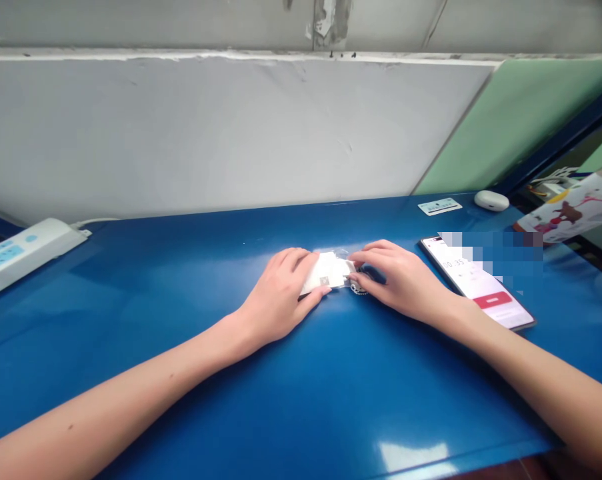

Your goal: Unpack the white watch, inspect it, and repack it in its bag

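A small white card or packet [328,270] with a small printed square lies on the blue tabletop [281,400]. My left hand [281,293] is closed round its left end, thumb on the near edge and fingers over the far edge. At the packet's right end, my right hand [393,277] has its thumb and fingertips close together on a clear plastic edge. A small beaded chain [358,288] shows beneath the right fingertips. What exactly the right fingertips pinch is too small to tell.
A phone [495,293] with a lit screen lies by my right forearm. Behind it are a printed card [439,207], a white rounded case [491,201] and a patterned container [575,207]. A white power strip [25,257] sits at the left.
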`<state>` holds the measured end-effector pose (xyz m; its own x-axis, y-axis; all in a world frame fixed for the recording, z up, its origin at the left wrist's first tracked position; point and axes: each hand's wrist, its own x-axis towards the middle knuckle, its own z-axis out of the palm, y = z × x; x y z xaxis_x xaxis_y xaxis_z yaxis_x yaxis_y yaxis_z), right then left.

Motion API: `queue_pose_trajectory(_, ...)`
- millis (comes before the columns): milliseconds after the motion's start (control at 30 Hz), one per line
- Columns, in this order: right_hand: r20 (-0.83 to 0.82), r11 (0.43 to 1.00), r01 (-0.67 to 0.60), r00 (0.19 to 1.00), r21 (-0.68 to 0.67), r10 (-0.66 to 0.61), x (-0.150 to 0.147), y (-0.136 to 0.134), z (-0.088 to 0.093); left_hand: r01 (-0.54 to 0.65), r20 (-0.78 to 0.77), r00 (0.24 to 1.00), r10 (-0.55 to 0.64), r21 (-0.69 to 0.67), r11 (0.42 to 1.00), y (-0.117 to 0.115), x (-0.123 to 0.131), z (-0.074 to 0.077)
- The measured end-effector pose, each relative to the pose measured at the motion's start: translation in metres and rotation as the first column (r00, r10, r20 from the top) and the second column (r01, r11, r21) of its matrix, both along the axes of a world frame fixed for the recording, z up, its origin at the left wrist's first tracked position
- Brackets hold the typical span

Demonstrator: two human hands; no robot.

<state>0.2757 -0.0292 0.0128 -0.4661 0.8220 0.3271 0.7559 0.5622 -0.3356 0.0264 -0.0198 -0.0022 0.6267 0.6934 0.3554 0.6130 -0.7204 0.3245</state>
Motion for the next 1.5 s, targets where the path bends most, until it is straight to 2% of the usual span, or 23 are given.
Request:
queue_pose_trajectory(267,-0.168,0.995,-0.034,0.986,-0.093,0.018,-0.008,-0.005,-0.006,0.004,0.018,1.0,-0.004,-0.027,1.0,0.0,0.0,0.001)
queue_pose_trajectory(433,-0.23,0.961,-0.143,0.969,-0.236,0.087,-0.009,-0.01,-0.007,0.0,0.024,1.0,0.0,-0.028,1.0,0.0,-0.001,-0.002)
queue_pose_trajectory(600,-0.272,0.927,-0.184,0.958,-0.328,0.094,-0.007,-0.012,-0.007,0.007,-0.094,0.996,-0.012,-0.048,0.999,0.001,-0.001,-0.006)
queue_pose_trajectory(733,-0.263,0.941,-0.159,0.962,-0.298,0.079,-0.005,-0.006,-0.004,-0.003,-0.195,0.981,-0.013,-0.083,0.997,0.001,0.0,-0.005)
queue_pose_trajectory(833,-0.222,0.979,-0.101,0.973,-0.175,0.061,-0.001,0.0,-0.003,-0.005,-0.25,0.968,-0.018,-0.093,0.996,0.0,0.0,-0.002)
queue_pose_trajectory(933,-0.194,0.999,0.038,0.98,-0.039,-0.045,0.002,0.005,-0.003,-0.005,-0.309,0.951,-0.03,-0.113,0.994,-0.001,0.001,0.0)
queue_pose_trajectory(1033,-0.188,0.98,0.2,0.962,-0.009,-0.198,0.003,0.006,-0.002,-0.01,-0.352,0.935,-0.035,-0.126,0.992,-0.001,0.001,0.001)
queue_pose_trajectory(1100,-0.197,0.971,0.236,0.95,-0.051,-0.241,0.002,0.004,-0.001,-0.013,-0.36,0.933,-0.032,-0.123,0.992,0.0,0.0,0.002)
queue_pose_trajectory(1200,-0.254,0.978,0.16,0.948,-0.136,-0.191,0.0,0.001,0.001,-0.008,-0.354,0.935,-0.033,-0.113,0.994,0.0,0.0,0.002)
queue_pose_trajectory(1333,-0.331,0.992,0.025,0.941,-0.121,-0.064,-0.004,-0.002,-0.001,0.006,-0.357,0.933,-0.044,-0.105,0.994,0.0,0.001,0.002)
queue_pose_trajectory(1500,-0.257,0.986,-0.138,0.96,-0.094,0.11,-0.004,-0.004,-0.006,0.002,-0.348,0.937,-0.038,-0.102,0.995,0.0,0.0,0.002)
